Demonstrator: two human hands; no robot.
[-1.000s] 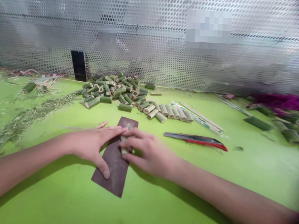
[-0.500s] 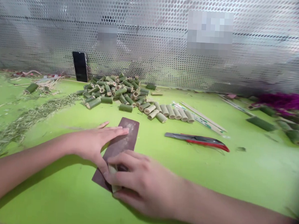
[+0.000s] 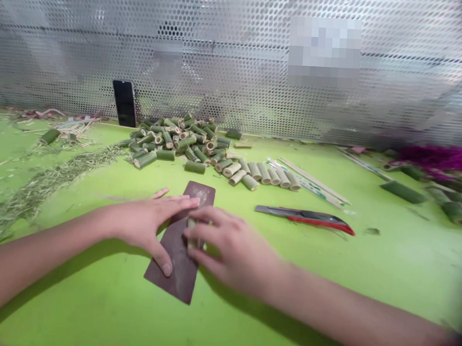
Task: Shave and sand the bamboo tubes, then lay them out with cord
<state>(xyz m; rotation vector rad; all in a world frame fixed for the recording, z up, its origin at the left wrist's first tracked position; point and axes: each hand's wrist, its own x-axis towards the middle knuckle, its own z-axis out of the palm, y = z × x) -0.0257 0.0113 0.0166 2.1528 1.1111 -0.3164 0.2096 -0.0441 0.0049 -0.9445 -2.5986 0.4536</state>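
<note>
A brown sheet of sandpaper [image 3: 171,276] lies aslant on the green table, with pale dust on its surface. My left hand [image 3: 145,225] rests on it with fingers spread, the thumb near the lower left edge and fingertips near the upper part. My right hand [image 3: 227,242] pinches a short pale bamboo piece [image 3: 192,235] against the middle of the sheet; the fingers cover much of the piece. To the right of the sheet lies a utility knife [image 3: 306,218] with a red and black handle, its blade end pointing left.
Beyond the hands is a heap of green bamboo pieces [image 3: 178,139], with a row of peeled ones [image 3: 273,173] beside it. Shavings [image 3: 60,182] trail along the left. A phone [image 3: 124,104] leans on the perforated metal panel [image 3: 239,91]. Purple fibre [image 3: 444,158] and bamboo lie far right.
My right hand has slid the bamboo piece up the sandpaper, away from me, uncovering the sheet's lower end. My left hand has stayed in place.
</note>
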